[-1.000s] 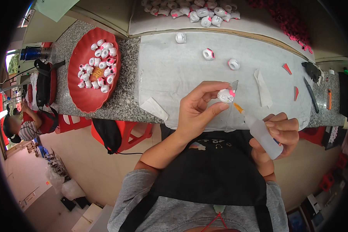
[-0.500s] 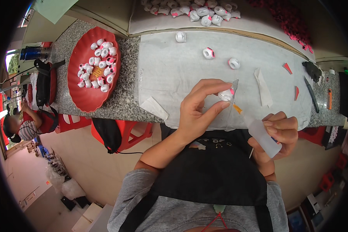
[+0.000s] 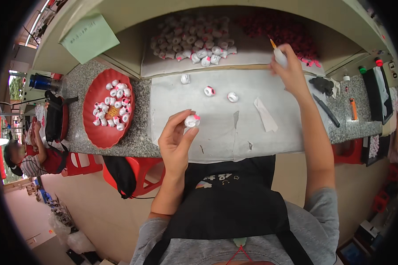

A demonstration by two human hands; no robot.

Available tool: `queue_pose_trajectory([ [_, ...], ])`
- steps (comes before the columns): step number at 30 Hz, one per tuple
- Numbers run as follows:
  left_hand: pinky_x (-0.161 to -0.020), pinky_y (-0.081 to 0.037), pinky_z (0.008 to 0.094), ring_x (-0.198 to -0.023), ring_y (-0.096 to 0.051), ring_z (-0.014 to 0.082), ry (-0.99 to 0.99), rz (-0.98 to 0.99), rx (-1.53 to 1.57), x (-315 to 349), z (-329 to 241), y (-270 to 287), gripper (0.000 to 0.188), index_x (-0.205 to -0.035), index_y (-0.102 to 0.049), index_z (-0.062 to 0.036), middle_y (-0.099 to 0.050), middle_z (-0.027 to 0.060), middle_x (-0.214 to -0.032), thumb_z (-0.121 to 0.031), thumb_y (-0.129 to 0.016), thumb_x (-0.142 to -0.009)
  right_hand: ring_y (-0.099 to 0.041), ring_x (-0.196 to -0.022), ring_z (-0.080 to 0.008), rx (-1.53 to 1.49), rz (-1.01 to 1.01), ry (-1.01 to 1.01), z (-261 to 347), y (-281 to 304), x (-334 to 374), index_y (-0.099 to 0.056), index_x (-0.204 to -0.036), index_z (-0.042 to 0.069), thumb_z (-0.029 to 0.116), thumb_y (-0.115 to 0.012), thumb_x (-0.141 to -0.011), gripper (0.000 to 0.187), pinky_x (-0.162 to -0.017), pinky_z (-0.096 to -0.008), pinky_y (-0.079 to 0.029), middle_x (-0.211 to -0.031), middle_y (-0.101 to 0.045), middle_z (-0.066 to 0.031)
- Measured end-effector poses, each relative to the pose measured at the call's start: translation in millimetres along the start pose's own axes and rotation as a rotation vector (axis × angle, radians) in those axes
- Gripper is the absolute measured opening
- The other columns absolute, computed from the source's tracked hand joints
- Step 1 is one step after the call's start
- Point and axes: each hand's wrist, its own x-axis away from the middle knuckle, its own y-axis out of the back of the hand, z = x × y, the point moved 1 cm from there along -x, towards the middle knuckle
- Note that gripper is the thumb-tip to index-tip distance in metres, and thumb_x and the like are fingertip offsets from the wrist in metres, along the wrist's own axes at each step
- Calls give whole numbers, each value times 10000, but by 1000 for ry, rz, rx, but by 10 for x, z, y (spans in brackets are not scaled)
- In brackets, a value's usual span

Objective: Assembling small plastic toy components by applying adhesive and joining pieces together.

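Between the thumb and fingers of my left hand (image 3: 174,143) is a small white piece with a pink patch (image 3: 192,121), held above the near left of the white sheet (image 3: 216,137). My right hand (image 3: 292,73) is stretched out to the far right, closed round a translucent squeeze bottle (image 3: 280,58) with an orange nozzle pointing up and away. It is nearest the heap of small dark pink pieces (image 3: 274,33) in the recess. Three similar white pieces, one of them the middle piece (image 3: 208,91), lie apart on the sheet.
A red scalloped bowl (image 3: 91,128) of white pieces stands on the left of the granite counter. A heap of white pieces (image 3: 203,55) fills the recess's left side. White paper strip (image 3: 264,115), dark pen-like tool (image 3: 326,110) and orange stick (image 3: 353,109) lie rightward. A person (image 3: 35,154) sits far left.
My hands have parted. The left has moved left with the white piece; the right has swung up and away with the bottle, toward the pink heap. The view has shifted, showing more of the recess.
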Motion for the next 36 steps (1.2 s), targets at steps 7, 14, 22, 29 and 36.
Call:
queue_pose_trajectory([
  [7,-829,-343,268,-925,-470,171,9,-228,-67,351,-159,8,328,-997,-465,55,-477,113,-980,101,-519,-677,-523,-798,-273,768,-322,880,-113,-188,-1284,-559,-851,28,134,-507,-725,173,-667,-339,-419,-850,-559,-129],
  [14,-823,-348,264,-920,-471,168,-22,-351,-91,579,-176,108,321,-999,-468,52,-481,108,-976,96,-520,-685,-513,-838,-277,469,35,259,-90,-209,-1565,-544,-913,39,220,-543,-706,274,-724,-346,-404,-881,-549,-148],
  [22,-795,-357,241,-892,-476,146,65,-257,-6,367,-184,332,332,-1008,-474,45,-489,96,-965,91,-525,-683,-503,-880,-239,744,413,305,-186,-131,-1085,-496,-1055,124,140,-495,-754,301,-783,-304,-378,-982,-533,-102],
  [29,-738,-378,208,-855,-496,124,78,10,12,-102,-181,515,362,-1046,-449,28,-513,100,-970,90,-509,-695,-494,-780,-266,722,167,356,-113,-354,-715,-558,-964,104,147,-567,-686,282,-740,-331,-385,-861,-535,-122],
  [36,-764,-381,232,-870,-496,137,128,105,65,-250,-158,385,360,-1051,-445,26,-514,102,-965,67,-520,-702,-479,-876,-288,719,-25,206,-63,-417,-567,-578,-908,94,114,-611,-603,308,-772,-349,-380,-884,-529,-146],
])
